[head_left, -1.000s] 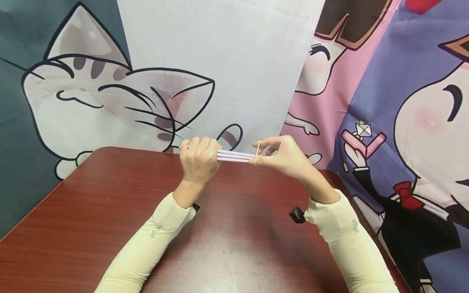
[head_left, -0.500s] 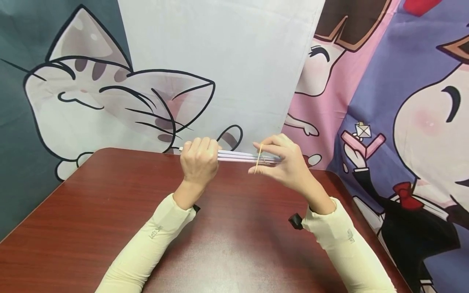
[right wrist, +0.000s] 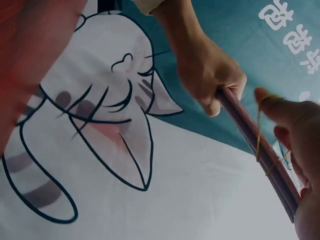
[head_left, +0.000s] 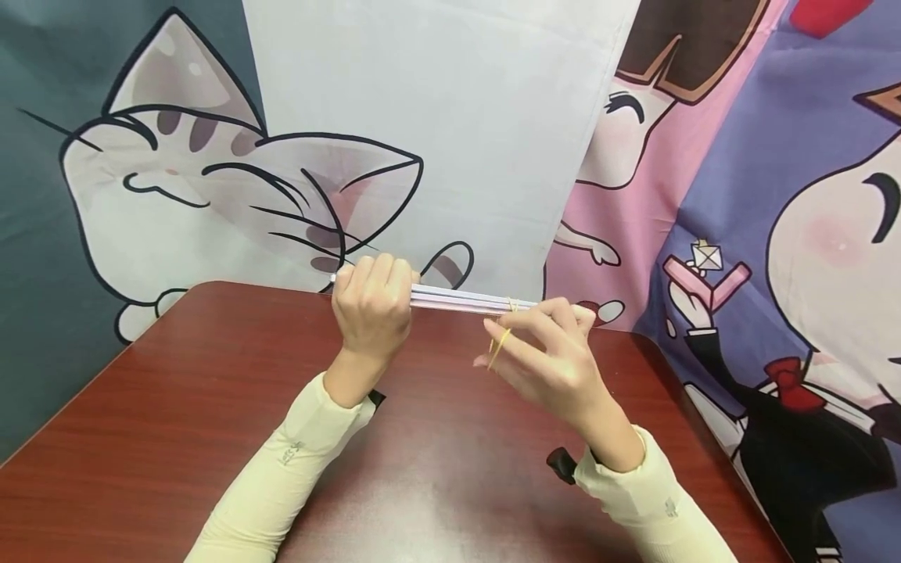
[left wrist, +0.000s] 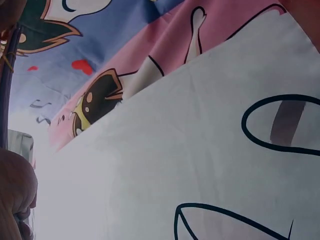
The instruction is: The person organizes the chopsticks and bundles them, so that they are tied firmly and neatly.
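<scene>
My left hand grips one end of a bundle of slim, pale, pencil-like sticks above the table. Those sticks look dark purple in the right wrist view, lying close together. A thin yellow rubber band is stretched over fingertips of my right hand. Part of the band crosses around the sticks near their right end. The right hand's fingers are bent beside that end and partly cover it. In the left wrist view, only a bit of the left hand shows.
Below the hands stretches a reddish-brown wooden table. Behind it hangs a cloth backdrop with cartoon figures, close to the table's far edge. A dark wrist camera sticks out by the right sleeve.
My right hand has moved right along the sticks, then turned and dropped lower. The band, first upright between the fingertips, now also wraps near the sticks' right end. My left hand keeps its grip.
</scene>
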{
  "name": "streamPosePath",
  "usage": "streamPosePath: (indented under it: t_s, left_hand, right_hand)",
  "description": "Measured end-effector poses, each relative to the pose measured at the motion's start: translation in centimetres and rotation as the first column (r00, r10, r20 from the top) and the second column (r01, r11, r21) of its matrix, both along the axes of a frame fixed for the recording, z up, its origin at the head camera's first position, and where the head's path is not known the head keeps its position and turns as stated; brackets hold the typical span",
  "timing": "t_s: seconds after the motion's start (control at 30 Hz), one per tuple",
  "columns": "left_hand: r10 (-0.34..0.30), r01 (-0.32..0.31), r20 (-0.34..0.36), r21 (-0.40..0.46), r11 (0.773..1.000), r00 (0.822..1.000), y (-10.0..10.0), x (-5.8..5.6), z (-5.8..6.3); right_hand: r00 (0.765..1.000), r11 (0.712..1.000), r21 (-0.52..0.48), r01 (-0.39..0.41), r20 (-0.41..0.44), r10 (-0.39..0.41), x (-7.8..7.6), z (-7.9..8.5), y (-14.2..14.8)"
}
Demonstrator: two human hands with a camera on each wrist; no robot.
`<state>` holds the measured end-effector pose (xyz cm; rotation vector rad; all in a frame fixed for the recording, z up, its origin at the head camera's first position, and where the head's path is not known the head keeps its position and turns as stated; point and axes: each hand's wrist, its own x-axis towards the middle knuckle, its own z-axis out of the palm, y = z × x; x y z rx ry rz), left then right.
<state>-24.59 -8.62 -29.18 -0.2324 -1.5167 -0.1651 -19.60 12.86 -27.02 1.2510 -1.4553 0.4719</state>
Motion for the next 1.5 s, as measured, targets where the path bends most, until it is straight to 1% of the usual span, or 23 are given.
streamPosePath:
  t_s: [0.07, 0.1, 0.13, 0.17, 0.2, 0.27, 0.33, 0.4, 0.43, 0.5, 0.57, 0.67, 0.73, 0.8, 0.83, 0.93, 1.0, 1.17, 1.23, 1.3, 1.37, 1.47, 1.5]
  left_hand:
    - [-0.002, 0.002, -0.003, 0.007, 1.0, 1.0, 0.1, 0.1, 0.1]
    - [-0.004, 0.004, -0.006, 0.013, 1.0, 1.0, 0.1, 0.1, 0.2]
    - [-0.004, 0.004, -0.01, 0.02, 1.0, 1.0, 0.1, 0.2, 0.3]
    - [-0.004, 0.005, -0.016, 0.03, 1.0, 1.0, 0.1, 0.2, 0.4]
    - [-0.004, 0.005, -0.024, 0.038, 0.999, 1.0, 0.1, 0.3, 0.4]
    - [0.0, 0.002, -0.038, 0.05, 0.999, 0.999, 0.1, 0.4, 0.6]
    - [0.005, -0.002, -0.046, 0.058, 0.998, 0.999, 0.1, 0.6, 0.8]
    - [0.011, -0.008, -0.049, 0.064, 0.998, 0.999, 0.0, 0.6, 1.0]
    - [0.014, -0.01, -0.049, 0.067, 0.998, 0.999, 0.0, 0.6, 1.0]
    - [0.016, -0.013, -0.046, 0.071, 0.997, 0.999, -0.1, 0.7, 1.1]
    - [0.016, -0.013, -0.044, 0.073, 0.997, 0.999, -0.2, 0.6, 1.2]
    - [0.014, -0.011, -0.039, 0.07, 0.998, 0.999, -0.2, 0.5, 1.2]
    - [0.011, -0.008, -0.036, 0.07, 0.998, 0.999, -0.2, 0.4, 1.1]
    - [0.012, -0.009, -0.037, 0.072, 0.997, 0.999, -0.2, 0.2, 1.0]
    - [0.013, -0.01, -0.039, 0.074, 0.997, 0.999, -0.2, 0.2, 1.0]
    - [0.015, -0.011, -0.045, 0.078, 0.997, 0.999, -0.2, 0.0, 1.0]
    - [0.015, -0.011, -0.052, 0.078, 0.997, 0.999, -0.2, 0.0, 1.0]
    - [0.005, 0.0, -0.066, 0.071, 0.997, 0.998, -0.2, -0.1, 1.0]
    - [0.001, 0.003, -0.075, 0.061, 0.998, 0.997, -0.1, -0.1, 1.0]
    - [0.004, 0.0, -0.084, 0.052, 0.999, 0.996, 0.0, -0.1, 1.0]
    - [0.004, 0.0, -0.093, 0.047, 0.999, 0.996, 0.0, -0.1, 1.1]
    - [0.007, 0.0, -0.112, 0.062, 0.998, 0.994, -0.1, 0.0, 1.5]
    - [0.009, -0.001, -0.117, 0.065, 0.998, 0.993, -0.1, 0.1, 1.6]
  right_hand:
    - [0.992, 0.992, -0.035, -0.124, 0.02, 0.125, 0.1, -0.1, 0.1]
    - [0.977, 0.979, -0.05, -0.199, 0.061, 0.202, 0.1, -0.2, 0.2]
    - [0.954, 0.96, -0.069, -0.273, 0.112, 0.279, 0.1, -0.3, 0.4]
    - [0.917, 0.933, -0.093, -0.347, 0.175, 0.359, 0.1, -0.5, 0.6]
    - [0.862, 0.898, -0.126, -0.421, 0.253, 0.439, 0.2, -0.7, 0.8]
    - [0.719, 0.82, -0.232, -0.523, 0.396, 0.571, 0.3, -1.4, 1.1]
    - [0.58, 0.754, -0.352, -0.554, 0.487, 0.653, 0.4, -2.1, 1.4]
    - [0.457, 0.697, -0.463, -0.547, 0.533, 0.712, 0.6, -2.6, 1.5]
    - [0.415, 0.679, -0.507, -0.53, 0.544, 0.73, 0.7, -2.8, 1.6]
    - [0.285, 0.612, -0.598, -0.517, 0.554, 0.782, 0.9, -3.1, 1.6]
    - [0.132, 0.533, -0.688, -0.493, 0.546, 0.827, 1.1, -3.1, 1.7]
    - [-0.115, 0.431, -0.81, -0.398, 0.51, 0.852, 1.5, -2.8, 1.7]
    - [-0.233, 0.386, -0.865, -0.322, 0.467, 0.853, 1.8, -2.6, 1.8]
    - [-0.305, 0.355, -0.902, -0.246, 0.419, 0.855, 2.0, -2.3, 2.0]
    - [-0.329, 0.336, -0.917, -0.215, 0.392, 0.859, 2.2, -2.2, 2.0]
    - [-0.353, 0.294, -0.945, -0.143, 0.326, 0.877, 2.3, -1.9, 2.1]
    - [-0.338, 0.301, -0.948, -0.1, 0.317, 0.886, 2.3, -1.6, 2.1]
    - [-0.329, 0.313, -0.949, -0.045, 0.31, 0.892, 2.1, -0.9, 2.2]
    - [-0.338, 0.318, -0.947, -0.049, 0.315, 0.887, 1.8, -0.5, 2.4]
    - [-0.332, 0.349, -0.936, -0.05, 0.345, 0.878, 1.3, 0.0, 2.7]
    - [-0.335, 0.391, -0.919, -0.06, 0.387, 0.859, 0.7, 0.6, 2.9]
    - [-0.34, 0.476, -0.876, -0.078, 0.472, 0.813, -0.5, 1.7, 3.2]
    - [-0.34, 0.514, -0.853, -0.087, 0.511, 0.789, -0.8, 2.1, 3.3]
